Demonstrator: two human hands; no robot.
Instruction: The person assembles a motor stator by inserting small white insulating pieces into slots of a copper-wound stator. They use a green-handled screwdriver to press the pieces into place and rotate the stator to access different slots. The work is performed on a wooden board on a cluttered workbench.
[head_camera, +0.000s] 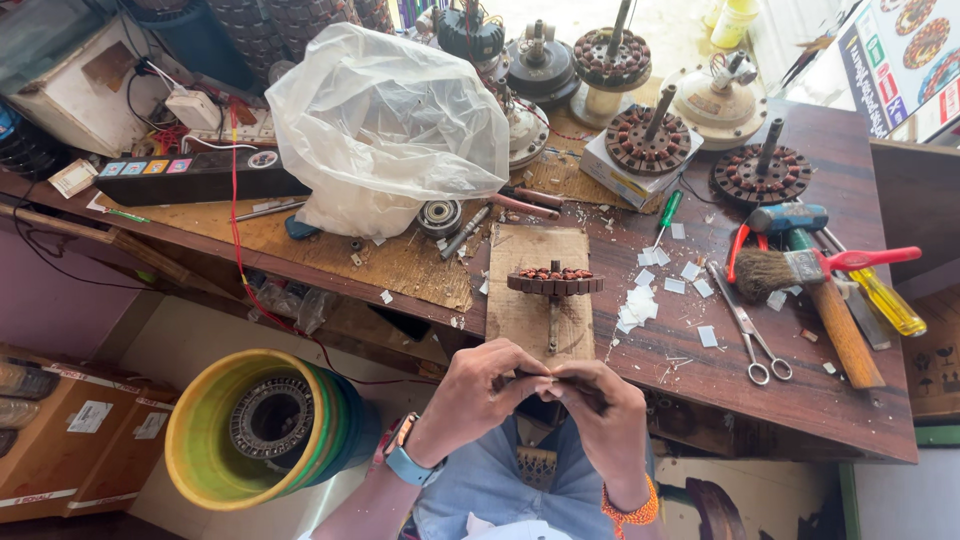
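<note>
- Below the desk's left front edge, on the floor, stands a yellow-and-green plastic drum (262, 425) with a ring-shaped metal stator core lying inside it.
- Along the left back of the brown wooden desk (850, 400) lies a long black power strip (195, 178), and beside it a crumpled clear plastic bag (385, 125) heaped over hidden goods.
- Near the middle of the front edge, a round copper-wound motor stator (555, 281) stands on its shaft on a small wooden board (525, 320).
- Just in front of that edge, over the lap, the left hand (480, 390) and the right hand (600, 410) are pressed close together, fingertips pinching a small thin dark strip (545, 378) between them; what it is cannot be told.
- Judging by the white paper slips (640, 300) scattered right of the stator, the step in hand looks like shaping a piece for the stator's slots; the next move would call for a steady reach forward to the stator without losing the pinch.
- Toward the right front corner lie steel scissors (752, 335), a bristle brush (775, 270), red-handled pliers (860, 258) and a wooden-handled hammer (835, 315).
</note>
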